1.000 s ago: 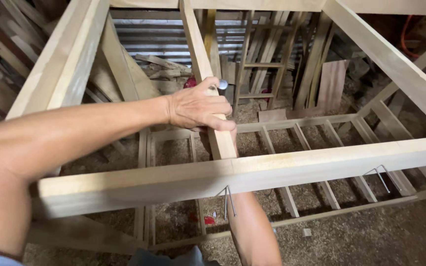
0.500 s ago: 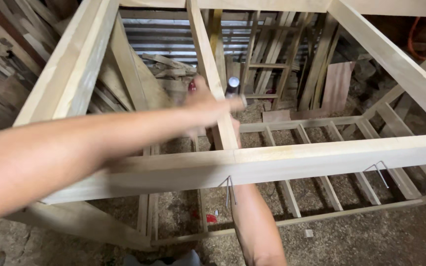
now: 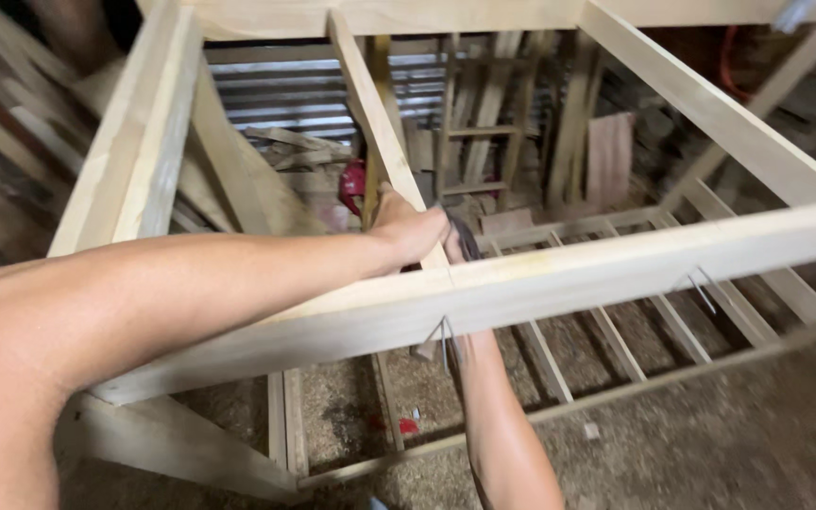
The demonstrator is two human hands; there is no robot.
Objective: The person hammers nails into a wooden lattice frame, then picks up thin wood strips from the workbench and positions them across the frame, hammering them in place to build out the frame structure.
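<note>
In the head view, the left hand [image 3: 406, 229] is reaching across from the lower left of the frame and resting on the middle slat [image 3: 370, 113], a pale wooden strip running from the top centre down to the front rail [image 3: 559, 279], which is crossing the frame from lower left to right. The hand is pressing down near the joint where slat meets rail; its fingers are curling over the far side, so I cannot tell how tightly they are closing or whether they are pinching anything. The right hand [image 3: 455, 241] is coming up from below the rail at centre bottom, its forearm passing under the wood, and its grip is closing around a small dark object [image 3: 465, 236] right beside the joint; what that object is stays too blurred to say. Thin metal wires [image 3: 444, 340] are hanging under the rail just below the joint. To do this well, the left hand should probably be holding the slat square and flush against the rail while the right works, with fingers kept off the joint line.
</note>
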